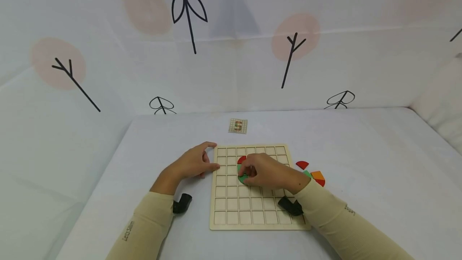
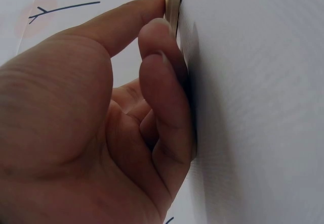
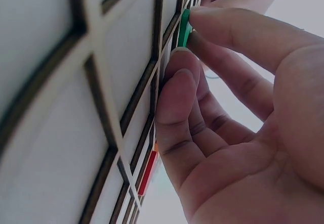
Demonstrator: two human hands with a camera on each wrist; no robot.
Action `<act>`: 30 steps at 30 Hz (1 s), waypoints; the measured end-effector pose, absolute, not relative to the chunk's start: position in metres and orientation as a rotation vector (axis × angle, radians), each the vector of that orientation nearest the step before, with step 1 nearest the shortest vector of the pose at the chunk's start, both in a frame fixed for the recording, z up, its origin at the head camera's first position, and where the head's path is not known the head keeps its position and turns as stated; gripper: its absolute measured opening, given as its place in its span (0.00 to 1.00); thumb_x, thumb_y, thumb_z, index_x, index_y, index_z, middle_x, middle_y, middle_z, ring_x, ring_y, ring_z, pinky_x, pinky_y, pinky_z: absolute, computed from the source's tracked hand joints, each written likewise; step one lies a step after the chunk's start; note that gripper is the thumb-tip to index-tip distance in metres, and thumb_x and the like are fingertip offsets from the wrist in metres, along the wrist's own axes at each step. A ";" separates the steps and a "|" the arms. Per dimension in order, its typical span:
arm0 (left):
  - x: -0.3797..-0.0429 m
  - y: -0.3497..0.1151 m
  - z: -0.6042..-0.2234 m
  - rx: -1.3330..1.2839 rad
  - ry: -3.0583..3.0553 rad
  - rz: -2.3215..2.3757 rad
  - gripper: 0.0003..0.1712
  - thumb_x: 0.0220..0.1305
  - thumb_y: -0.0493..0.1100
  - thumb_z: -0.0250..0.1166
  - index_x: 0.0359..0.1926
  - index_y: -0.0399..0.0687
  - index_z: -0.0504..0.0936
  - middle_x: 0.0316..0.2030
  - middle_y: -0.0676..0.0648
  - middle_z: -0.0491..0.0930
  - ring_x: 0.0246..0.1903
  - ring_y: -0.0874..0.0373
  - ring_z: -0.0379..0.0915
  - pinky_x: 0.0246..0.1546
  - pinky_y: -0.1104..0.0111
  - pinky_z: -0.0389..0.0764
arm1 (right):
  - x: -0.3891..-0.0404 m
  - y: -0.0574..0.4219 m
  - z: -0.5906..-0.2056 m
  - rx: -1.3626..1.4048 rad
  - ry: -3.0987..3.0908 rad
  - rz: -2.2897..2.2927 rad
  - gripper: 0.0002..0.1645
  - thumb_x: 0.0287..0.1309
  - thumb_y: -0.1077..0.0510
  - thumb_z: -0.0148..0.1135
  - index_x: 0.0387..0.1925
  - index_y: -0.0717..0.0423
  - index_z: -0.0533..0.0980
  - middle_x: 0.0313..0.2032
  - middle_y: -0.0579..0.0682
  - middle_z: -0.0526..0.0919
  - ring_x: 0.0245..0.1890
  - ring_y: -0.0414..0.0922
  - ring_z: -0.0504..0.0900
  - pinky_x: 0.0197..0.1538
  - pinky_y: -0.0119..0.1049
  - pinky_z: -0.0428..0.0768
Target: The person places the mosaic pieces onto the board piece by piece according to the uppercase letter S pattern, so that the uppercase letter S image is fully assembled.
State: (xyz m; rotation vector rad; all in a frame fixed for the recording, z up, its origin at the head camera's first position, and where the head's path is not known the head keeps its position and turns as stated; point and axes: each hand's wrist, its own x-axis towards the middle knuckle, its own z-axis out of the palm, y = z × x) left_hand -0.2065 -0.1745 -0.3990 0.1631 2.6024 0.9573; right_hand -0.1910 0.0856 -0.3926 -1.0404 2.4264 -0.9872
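A pale wooden grid board (image 1: pixel 231 204) lies on the white tabletop. My left hand (image 1: pixel 189 163) touches its left side, index fingertip at the far corner and thumb on the edge lower down; the left wrist view shows the other fingers bent toward the palm. Over the upper middle of the grid, my right hand (image 1: pixel 268 171) pinches a green quarter-circle piece (image 3: pixel 184 29) between thumb and fingertips, close against the squares. A red quarter-circle piece (image 1: pixel 241 159) sits in a square just beyond it. Between these two, more green (image 1: pixel 239 167) shows, partly hidden by the right fingers.
Right of the board lie a red quarter-circle piece (image 1: pixel 302 165), an orange piece (image 1: pixel 316 175), another red piece (image 1: pixel 319 182) and a green piece (image 1: pixel 306 173) partly behind the right sleeve. A small card (image 1: pixel 238 126) with a grid pattern lies beyond the board. Patterned cloth rises behind.
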 end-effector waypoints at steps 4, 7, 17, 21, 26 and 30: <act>-0.207 -0.175 -0.398 0.165 2.604 0.956 0.43 0.59 0.51 0.74 0.72 0.57 0.65 0.28 0.48 0.78 0.20 0.57 0.73 0.26 0.68 0.70 | -0.192 0.085 -0.392 -1.039 2.427 -0.992 0.04 0.56 0.65 0.71 0.35 0.55 0.84 0.33 0.47 0.80 0.33 0.38 0.77 0.39 0.28 0.78; -0.208 -0.175 -0.397 0.168 2.604 0.957 0.43 0.59 0.51 0.74 0.72 0.57 0.65 0.28 0.48 0.77 0.20 0.57 0.73 0.27 0.67 0.70 | -0.192 0.085 -0.391 -1.038 2.426 -1.000 0.04 0.56 0.65 0.71 0.34 0.56 0.84 0.33 0.47 0.80 0.33 0.39 0.77 0.39 0.28 0.78; -0.209 -0.174 -0.402 0.156 2.596 0.966 0.43 0.58 0.52 0.74 0.72 0.59 0.65 0.29 0.48 0.77 0.20 0.57 0.73 0.28 0.67 0.70 | -0.193 0.096 -0.382 -1.036 2.505 -0.955 0.06 0.63 0.60 0.66 0.41 0.51 0.84 0.34 0.41 0.80 0.31 0.37 0.76 0.37 0.29 0.77; -0.209 -0.173 -0.400 0.157 2.596 0.960 0.43 0.58 0.52 0.75 0.72 0.59 0.65 0.29 0.48 0.78 0.20 0.57 0.73 0.28 0.67 0.70 | -0.193 0.111 -0.371 -0.979 2.601 -1.005 0.08 0.65 0.59 0.65 0.44 0.52 0.84 0.35 0.41 0.80 0.31 0.39 0.76 0.36 0.30 0.78; -0.211 -0.172 -0.400 0.159 2.603 0.951 0.43 0.58 0.52 0.74 0.72 0.59 0.66 0.29 0.48 0.78 0.20 0.57 0.73 0.28 0.67 0.70 | -0.188 0.131 -0.363 -0.939 2.723 -1.041 0.08 0.64 0.60 0.66 0.44 0.53 0.84 0.35 0.40 0.82 0.35 0.38 0.78 0.39 0.31 0.79; -0.210 -0.174 -0.401 0.127 2.600 0.938 0.43 0.58 0.52 0.75 0.71 0.60 0.66 0.28 0.48 0.77 0.20 0.57 0.73 0.28 0.67 0.70 | -0.183 0.147 -0.361 -0.931 2.824 -1.016 0.07 0.63 0.61 0.67 0.43 0.53 0.84 0.35 0.38 0.82 0.35 0.36 0.77 0.39 0.30 0.79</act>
